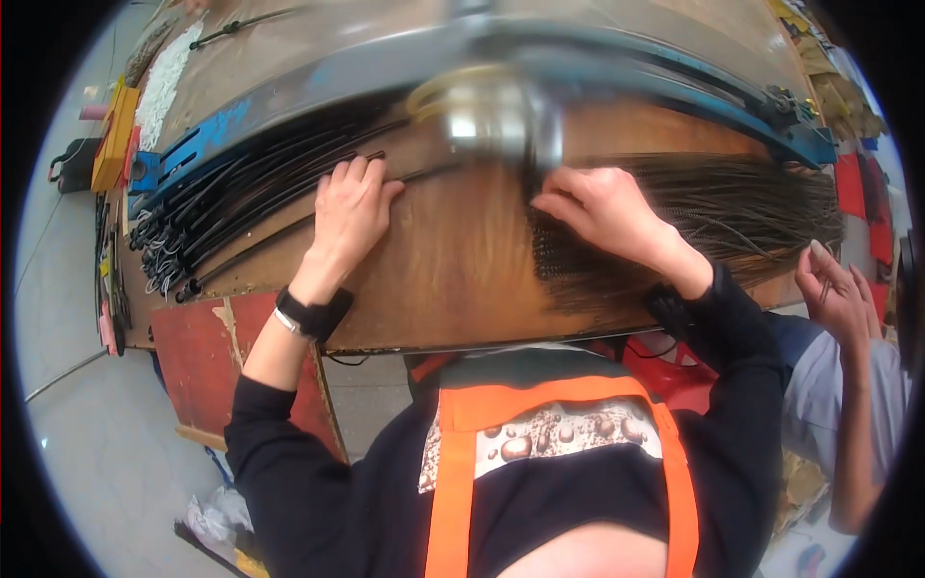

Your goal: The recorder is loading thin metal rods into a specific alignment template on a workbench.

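Note:
My left hand [355,207] lies palm down at the right end of a bundle of long black rods [260,178] with cord loops at their left ends. Its fingers curl over one black rod [424,174], which sticks out to the right past the thumb. My right hand [602,207] is closed in a pinch at the left end of a spread pile of thin dark wiry strands [694,207]. Whatever sits between its fingertips is too small to make out. Between and beyond my hands stands a blurred shiny metal part [491,125] with a yellow band.
A blue-grey metal rail [318,91] spans the wooden table [462,279] behind the bundles. At the right, another person's hand [838,289] is raised near the table's edge. A red board [226,361] leans below the left side. A yellow box [116,138] stands far left.

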A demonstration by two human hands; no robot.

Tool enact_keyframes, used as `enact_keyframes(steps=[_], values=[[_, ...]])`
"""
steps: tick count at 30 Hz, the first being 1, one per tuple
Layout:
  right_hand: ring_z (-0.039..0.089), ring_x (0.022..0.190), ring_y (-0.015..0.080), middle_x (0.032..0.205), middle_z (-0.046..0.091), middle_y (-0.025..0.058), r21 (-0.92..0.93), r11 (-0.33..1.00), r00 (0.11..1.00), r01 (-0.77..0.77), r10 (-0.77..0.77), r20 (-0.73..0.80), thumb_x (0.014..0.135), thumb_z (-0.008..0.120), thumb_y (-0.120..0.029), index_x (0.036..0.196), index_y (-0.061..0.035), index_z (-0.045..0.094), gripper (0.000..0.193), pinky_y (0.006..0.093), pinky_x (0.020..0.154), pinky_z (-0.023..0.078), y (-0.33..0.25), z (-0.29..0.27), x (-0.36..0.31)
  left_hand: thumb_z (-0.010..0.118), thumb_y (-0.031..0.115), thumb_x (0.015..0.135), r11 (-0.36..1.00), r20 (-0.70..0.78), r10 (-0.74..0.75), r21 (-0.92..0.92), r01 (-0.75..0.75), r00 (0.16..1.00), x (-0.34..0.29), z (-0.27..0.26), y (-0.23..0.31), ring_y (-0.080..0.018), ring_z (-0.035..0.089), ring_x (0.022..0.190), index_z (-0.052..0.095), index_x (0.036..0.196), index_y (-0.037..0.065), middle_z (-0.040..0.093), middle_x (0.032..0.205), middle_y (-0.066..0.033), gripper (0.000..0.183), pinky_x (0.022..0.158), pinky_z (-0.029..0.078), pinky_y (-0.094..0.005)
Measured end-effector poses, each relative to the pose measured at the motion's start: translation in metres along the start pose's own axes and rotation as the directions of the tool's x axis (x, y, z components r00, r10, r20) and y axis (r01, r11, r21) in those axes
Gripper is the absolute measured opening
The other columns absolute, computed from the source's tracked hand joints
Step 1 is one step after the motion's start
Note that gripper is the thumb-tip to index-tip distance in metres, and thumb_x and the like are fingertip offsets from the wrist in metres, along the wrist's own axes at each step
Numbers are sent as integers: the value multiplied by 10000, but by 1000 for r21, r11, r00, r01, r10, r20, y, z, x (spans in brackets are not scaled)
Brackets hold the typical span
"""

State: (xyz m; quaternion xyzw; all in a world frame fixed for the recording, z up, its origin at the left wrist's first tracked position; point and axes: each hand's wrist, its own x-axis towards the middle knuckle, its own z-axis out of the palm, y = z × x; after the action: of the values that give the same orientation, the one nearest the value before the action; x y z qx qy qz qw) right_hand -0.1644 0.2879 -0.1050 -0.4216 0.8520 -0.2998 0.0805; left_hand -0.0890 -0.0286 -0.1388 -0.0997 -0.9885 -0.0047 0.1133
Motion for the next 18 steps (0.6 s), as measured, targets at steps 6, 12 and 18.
enact_keyframes(steps=[6, 12, 18], values=[[644, 682, 284, 803, 670, 139, 219, 976, 1000, 19, -13, -27, 850, 698, -95, 898, -52, 720, 68, 363, 614, 513, 2, 5, -1, 637, 183, 904, 859, 15, 139, -500, -113, 990, -8, -28, 50, -352, 593, 689, 578, 850, 79, 553, 782, -120, 131, 549, 484, -443], [629, 691, 283, 772, 687, 93, 282, 953, 967, 108, -34, -254, 850, 716, -213, 871, -72, 714, 143, 380, 628, 507, -7, 1, -23, 627, 167, 913, 812, 36, 172, -571, -121, 984, 6, -55, 80, -359, 591, 594, 575, 821, 78, 569, 710, -116, 139, 504, 477, -439], [562, 605, 219, 713, 622, 58, 43, 964, 770, 264, -184, -610, 772, 787, -198, 909, -53, 708, 215, 344, 546, 456, 4, 11, -33, 621, 152, 920, 852, 36, 174, -507, -132, 984, 20, -76, 97, -364, 600, 594, 588, 852, 72, 615, 711, -132, 110, 506, 474, -433]])
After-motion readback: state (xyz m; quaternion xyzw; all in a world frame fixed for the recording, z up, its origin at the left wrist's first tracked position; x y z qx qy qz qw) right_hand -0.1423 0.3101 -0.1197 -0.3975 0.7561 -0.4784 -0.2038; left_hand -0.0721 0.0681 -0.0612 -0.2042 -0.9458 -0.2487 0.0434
